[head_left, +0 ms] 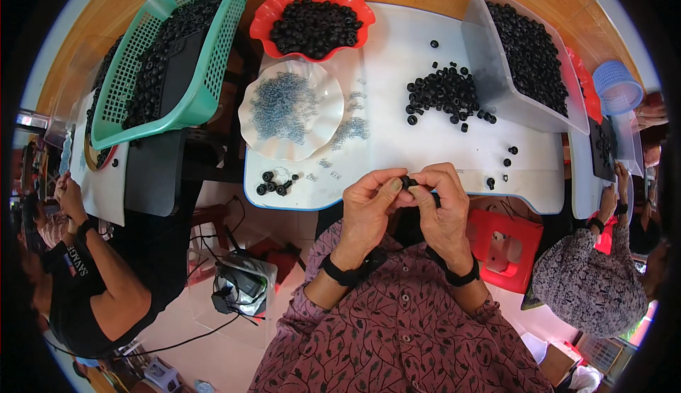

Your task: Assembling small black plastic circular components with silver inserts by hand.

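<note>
Black part [408, 181], pinched in the fingertips of left hand [369, 198] and right hand [445, 200], at the middle of the desk's [390, 74] near edge. Probably best pressed evenly, with thumbs opposed, over the desk against drops. At left edge, plate [332, 98] of clear bits [280, 106]; at far left corner, bowl [365, 15]; toward far right corner, bin [500, 81]. Right of centre, pile [441, 91], apparently no obstacle; near right corner, strays [491, 182], perhaps easily knocked.

Small, rounded black pieces [450, 93] stand out against a flat white tabletop [394, 67] trimmed in blue. The ruffled bowl [260, 25] is bright red, the wavy-rimmed plate [331, 109] white, the tiny translucent pieces [282, 102] blue-grey, and the rectangular lattice basket [213, 70] mint green. The dusky-pink cloth shirt [404, 336] has a dark leafy-vine pattern; both wristbands [343, 274] are black.
</note>
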The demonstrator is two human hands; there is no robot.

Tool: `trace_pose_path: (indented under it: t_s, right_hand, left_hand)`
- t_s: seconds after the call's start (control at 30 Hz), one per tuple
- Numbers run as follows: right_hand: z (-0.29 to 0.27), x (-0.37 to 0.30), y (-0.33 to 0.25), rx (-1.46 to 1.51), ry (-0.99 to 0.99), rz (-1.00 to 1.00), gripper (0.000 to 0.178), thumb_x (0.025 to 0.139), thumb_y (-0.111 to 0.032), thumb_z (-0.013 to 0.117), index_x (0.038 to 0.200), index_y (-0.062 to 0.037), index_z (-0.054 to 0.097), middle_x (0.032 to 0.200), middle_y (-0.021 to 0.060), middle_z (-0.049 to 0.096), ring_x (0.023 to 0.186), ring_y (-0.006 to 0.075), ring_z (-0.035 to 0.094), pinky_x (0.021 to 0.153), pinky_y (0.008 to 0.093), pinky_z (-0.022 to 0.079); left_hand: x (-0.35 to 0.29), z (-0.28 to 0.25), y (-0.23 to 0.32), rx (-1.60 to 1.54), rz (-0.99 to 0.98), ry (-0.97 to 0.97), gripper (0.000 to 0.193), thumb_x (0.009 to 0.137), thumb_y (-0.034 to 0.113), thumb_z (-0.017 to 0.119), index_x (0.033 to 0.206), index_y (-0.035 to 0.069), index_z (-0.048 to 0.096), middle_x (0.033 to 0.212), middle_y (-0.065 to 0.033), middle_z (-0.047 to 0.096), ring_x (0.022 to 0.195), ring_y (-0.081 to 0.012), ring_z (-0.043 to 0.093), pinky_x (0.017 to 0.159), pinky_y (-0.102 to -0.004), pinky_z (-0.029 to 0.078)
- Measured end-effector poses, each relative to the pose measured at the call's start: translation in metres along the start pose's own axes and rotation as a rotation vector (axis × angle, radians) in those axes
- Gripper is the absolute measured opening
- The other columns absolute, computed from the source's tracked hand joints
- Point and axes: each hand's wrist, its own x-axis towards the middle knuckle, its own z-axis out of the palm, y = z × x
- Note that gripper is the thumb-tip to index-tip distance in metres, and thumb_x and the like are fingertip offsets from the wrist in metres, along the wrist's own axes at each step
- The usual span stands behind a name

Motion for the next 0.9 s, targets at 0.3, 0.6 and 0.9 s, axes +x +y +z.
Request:
trace_pose_path:
  t_s: [0.3,0.6,0.9]
  right_hand:
    - [0.0,-0.001,0.001,-0.027,0.002,0.009,0.015,0.085,0.011,0.061,0.098,0.0035,0.058,0.094,0.0118,0.056,0.074,0.018,0.066,0.064,0.0273,0.056]
    - [0.002,0.003,0.005,-0.148,0.007,-0.168,0.021,0.075,0.01,0.067,0.093,0.0009,0.059,0.089,0.0138,0.057,0.072,0.0266,0.061,0.058,0.0333,0.052]
    - [0.0,0.001,-0.001,-0.25,-0.07,-0.165,0.02,0.072,0.005,0.068,0.088,0.0004,0.057,0.086,0.0134,0.055,0.076,0.0331,0.058,0.063,0.0397,0.048]
  left_hand:
    - [0.002,0.002,0.001,-0.076,-0.016,-0.05,0.018,0.097,0.005,0.057,0.111,-0.002,0.064,0.087,-0.0067,0.067,0.073,-0.0114,0.066,0.073,-0.0266,0.059]
    - [-0.006,0.007,0.01,0.223,0.025,0.078,0.016,0.096,0.007,0.059,0.106,-0.004,0.066,0.093,-0.009,0.069,0.078,-0.0115,0.065,0.072,-0.0249,0.056]
    - [-0.007,0.008,0.006,0.224,0.105,0.053,0.018,0.088,0.004,0.071,0.103,-0.005,0.066,0.089,-0.0056,0.068,0.077,-0.008,0.063,0.07,-0.021,0.055]
